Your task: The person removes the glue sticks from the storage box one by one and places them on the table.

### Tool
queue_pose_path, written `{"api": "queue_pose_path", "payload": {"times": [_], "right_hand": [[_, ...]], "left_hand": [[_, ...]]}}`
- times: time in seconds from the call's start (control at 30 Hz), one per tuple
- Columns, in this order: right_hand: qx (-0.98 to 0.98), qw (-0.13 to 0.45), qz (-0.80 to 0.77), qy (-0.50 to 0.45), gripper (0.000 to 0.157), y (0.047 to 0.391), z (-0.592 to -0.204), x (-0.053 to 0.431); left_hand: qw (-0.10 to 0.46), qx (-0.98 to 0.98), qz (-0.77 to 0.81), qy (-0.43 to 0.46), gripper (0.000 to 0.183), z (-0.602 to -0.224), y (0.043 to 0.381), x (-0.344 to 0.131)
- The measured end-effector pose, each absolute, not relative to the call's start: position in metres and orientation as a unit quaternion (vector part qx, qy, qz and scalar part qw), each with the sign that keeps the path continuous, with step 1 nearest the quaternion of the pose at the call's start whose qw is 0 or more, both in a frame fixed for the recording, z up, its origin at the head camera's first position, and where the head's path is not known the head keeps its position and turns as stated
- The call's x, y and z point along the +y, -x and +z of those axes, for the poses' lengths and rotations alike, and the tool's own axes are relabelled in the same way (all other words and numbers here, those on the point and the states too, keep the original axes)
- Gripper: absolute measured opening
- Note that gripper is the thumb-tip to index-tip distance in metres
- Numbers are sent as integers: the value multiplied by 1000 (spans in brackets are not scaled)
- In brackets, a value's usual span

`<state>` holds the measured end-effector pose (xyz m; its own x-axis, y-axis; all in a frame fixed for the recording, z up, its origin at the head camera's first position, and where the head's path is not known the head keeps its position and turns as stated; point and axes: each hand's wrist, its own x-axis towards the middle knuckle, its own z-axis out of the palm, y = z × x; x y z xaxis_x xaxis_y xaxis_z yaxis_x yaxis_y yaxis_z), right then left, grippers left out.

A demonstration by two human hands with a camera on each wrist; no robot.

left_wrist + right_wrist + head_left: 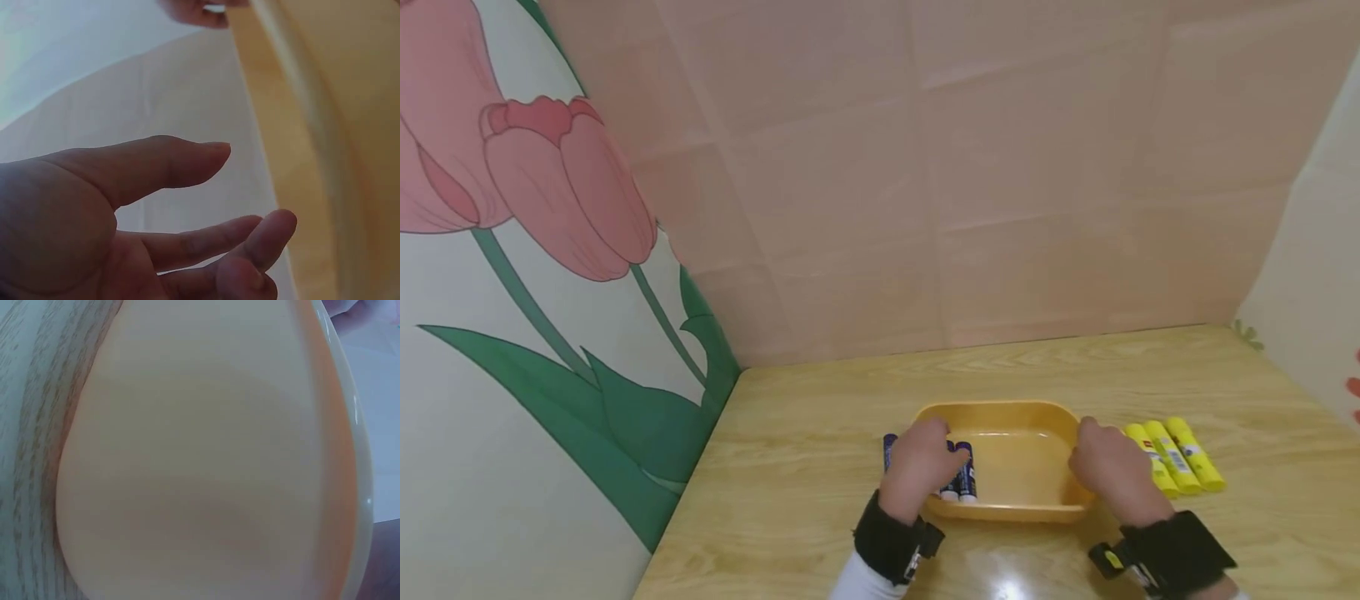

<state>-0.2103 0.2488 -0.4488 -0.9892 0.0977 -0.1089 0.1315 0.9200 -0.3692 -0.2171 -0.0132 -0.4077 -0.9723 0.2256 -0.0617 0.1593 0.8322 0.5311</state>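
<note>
A yellow-orange plastic basket (1018, 467) sits on the table between the two hands. My left hand (917, 458) hovers at its left end. In the left wrist view the thumb (169, 162) and fingers (194, 247) of that hand stand apart with nothing between them, beside the basket's rim (306, 106). Dark blue tubes with white ends (966, 473), like glue sticks, lie in the basket's left part; another blue tube (889, 446) shows outside, partly hidden by the hand. My right hand (1112, 467) grips the basket's right rim; the basket's outer wall (200, 444) fills the right wrist view.
Three yellow tubes (1172, 457), like glue sticks, lie side by side on the wooden table (805, 467), right of my right hand. A pinkish covering (970, 183) closes the back. A tulip-printed panel (572, 250) stands at left, a white one (1315, 250) at right.
</note>
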Motion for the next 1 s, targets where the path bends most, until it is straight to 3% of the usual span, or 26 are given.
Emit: {"api": "queue_pose_path", "payload": {"times": [0.1, 0.23, 0.47, 0.67, 1.0], "right_hand": [[979, 42, -193, -56, 19, 211, -448, 250], [978, 51, -195, -60, 19, 211, -446, 251], [977, 56, -197, -62, 21, 210, -446, 250], [978, 52, -192, -65, 21, 209, -447, 249], [978, 57, -189, -68, 21, 210, -444, 248]], "left_hand": [[53, 960, 255, -105, 22, -417, 219, -3], [34, 973, 201, -107, 30, -430, 224, 9], [48, 987, 119, -92, 31, -446, 236, 21], [11, 991, 78, -104, 33, -454, 237, 24], [-22, 994, 30, -100, 26, -458, 237, 40]]}}
